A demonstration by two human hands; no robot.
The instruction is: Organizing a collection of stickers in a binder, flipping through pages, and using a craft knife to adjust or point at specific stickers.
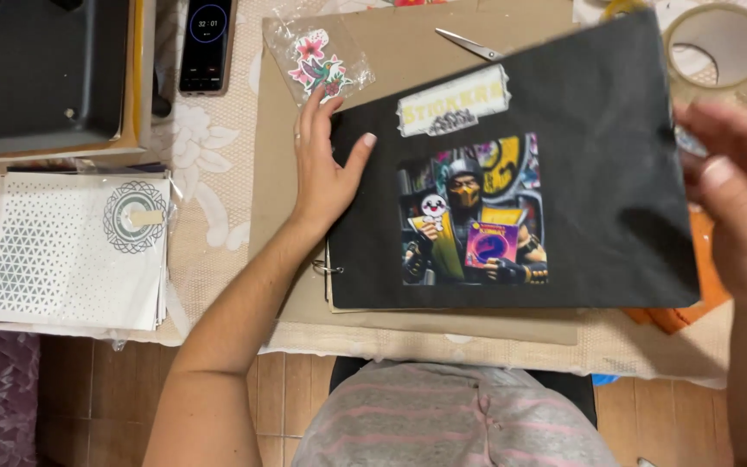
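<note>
Closing a black album (pixel 616 173) on the cardboard sheet (pixel 391 52).
Left hand (pixel 326 169) lies flat, fingers spread, on the cover's ring edge; right hand (pixel 741 203), blurred, grip unclear, meets the far edge. Best pressed evenly, clear of the sticker packet (pixel 317 56).

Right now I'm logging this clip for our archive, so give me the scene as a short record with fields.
Left hand: flat on the left edge of the black album cover
Right hand: blurred, at the cover's right edge; grip unclear
Cover: pasted picture, pale label above
Under it: cardboard sheet
Nearby: sticker packet, scissors, tape roll, phone, patterned sheets
</note>
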